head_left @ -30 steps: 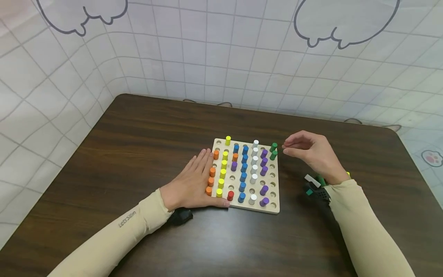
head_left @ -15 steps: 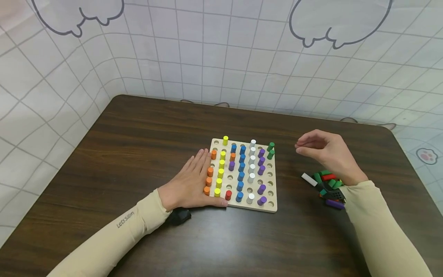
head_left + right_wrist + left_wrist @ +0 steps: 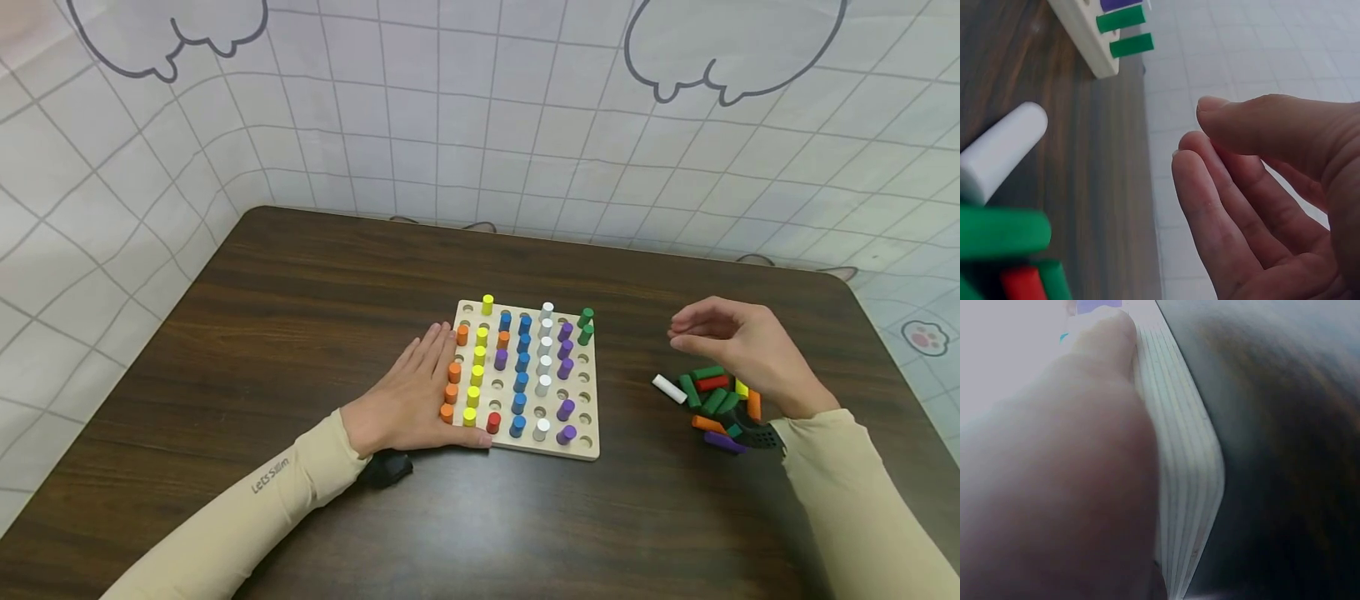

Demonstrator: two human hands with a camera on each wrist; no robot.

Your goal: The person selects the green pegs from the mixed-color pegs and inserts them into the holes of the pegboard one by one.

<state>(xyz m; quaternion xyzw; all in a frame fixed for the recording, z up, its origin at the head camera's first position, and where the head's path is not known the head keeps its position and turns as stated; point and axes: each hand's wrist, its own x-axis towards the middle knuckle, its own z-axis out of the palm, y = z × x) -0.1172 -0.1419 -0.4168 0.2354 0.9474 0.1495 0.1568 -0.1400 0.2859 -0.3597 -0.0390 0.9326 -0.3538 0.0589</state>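
Lying near right hand (image 3: 738,343): loose pegs (image 3: 712,384); against left hand (image 3: 412,404): pegboard (image 3: 573,385).

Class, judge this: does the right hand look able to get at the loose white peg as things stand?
Likely yes: the right hand looks empty and is nearby, and the white peg lies at the edge of the peg pile, with nothing on top of it.

Touches pegboard (image 3: 507,395) along left edge with left hand (image 3: 412,396); holds half-curled right hand (image 3: 738,342) near loose multicoloured pegs (image 3: 714,401) on dark wood-grain table (image 3: 360,275); wears cream sleeves (image 3: 285,496).
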